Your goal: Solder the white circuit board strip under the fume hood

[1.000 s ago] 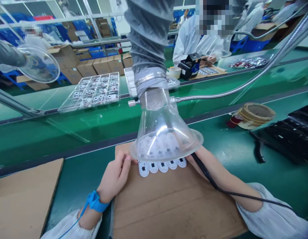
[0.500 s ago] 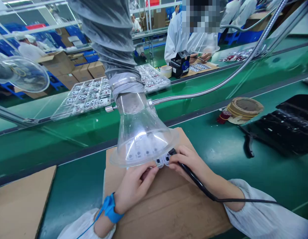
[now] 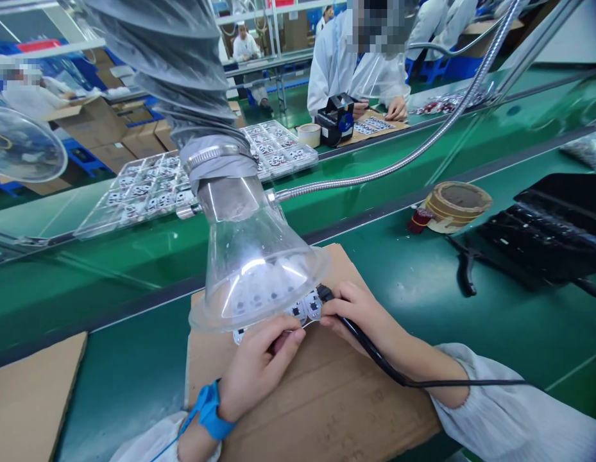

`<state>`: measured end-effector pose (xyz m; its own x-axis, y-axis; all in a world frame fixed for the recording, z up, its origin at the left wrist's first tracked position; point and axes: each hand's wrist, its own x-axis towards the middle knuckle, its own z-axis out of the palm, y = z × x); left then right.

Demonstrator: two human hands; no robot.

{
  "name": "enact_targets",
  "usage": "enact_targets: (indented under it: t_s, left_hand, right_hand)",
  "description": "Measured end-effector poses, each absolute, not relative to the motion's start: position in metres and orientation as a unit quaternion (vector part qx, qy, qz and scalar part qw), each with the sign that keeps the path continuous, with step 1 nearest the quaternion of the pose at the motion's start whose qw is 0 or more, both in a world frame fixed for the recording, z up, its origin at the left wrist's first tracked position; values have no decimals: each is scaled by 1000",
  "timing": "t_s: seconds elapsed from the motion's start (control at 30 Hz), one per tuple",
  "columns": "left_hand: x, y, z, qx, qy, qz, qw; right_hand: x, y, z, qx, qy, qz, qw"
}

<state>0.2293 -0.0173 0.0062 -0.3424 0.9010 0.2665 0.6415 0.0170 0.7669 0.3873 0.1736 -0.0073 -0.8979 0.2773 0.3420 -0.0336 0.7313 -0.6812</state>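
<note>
A person's two hands meet at the far edge of a cardboard sheet [image 3: 326, 398] lying on a green bench [image 3: 423, 282]. The right hand [image 3: 358, 314] grips a black iron [image 3: 355, 330], fingers wrapped tight round its handle; its cable runs back along the forearm and off to the right. The iron's tip points at a row of small white boards [image 3: 305, 309] lying at the sheet's far edge. The left hand [image 3: 259, 366], a blue strap [image 3: 208, 407] on its wrist, rests with fingers curled together, the fingertips pressed down just beside the boards; whether it pinches anything cannot be told.

Room to move is tight above: a clear funnel hood [image 3: 252, 269] hangs low over the boards, its rim nearly touching both hands, fed by a grey hose [image 3: 182, 70] and steadied by a metal gooseneck [image 3: 398, 160]. Bare cardboard lies open toward the person, and green bench to either side.

To the right sit a tape roll [image 3: 456, 205] and a black tray [image 3: 552, 234] (cut off at the frame's edge), well apart from the hands. Beyond a raised belt, clear trays [image 3: 144, 189] hold more boards, and a co-worker [image 3: 355, 64] in white works at another station.

Most of the boards are seen only through the hood's glare; the iron's tip is hard to make out.
</note>
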Motion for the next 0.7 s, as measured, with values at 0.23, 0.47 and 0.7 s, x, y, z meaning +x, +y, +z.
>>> enact_targets:
  t_s: [0.23,0.47,0.7]
  left_hand:
    - [202,-36,9,571,721,385,75]
    - [170,-62,-19,546,740,393,-24]
    - [164,-66,-34,521,757,393,15]
  right_hand:
    - [405,183,-17,-131,-876,416,206]
    - [428,204,-9,-72,-862,396,308]
    - [433,200,-9,-162,-786,491,339]
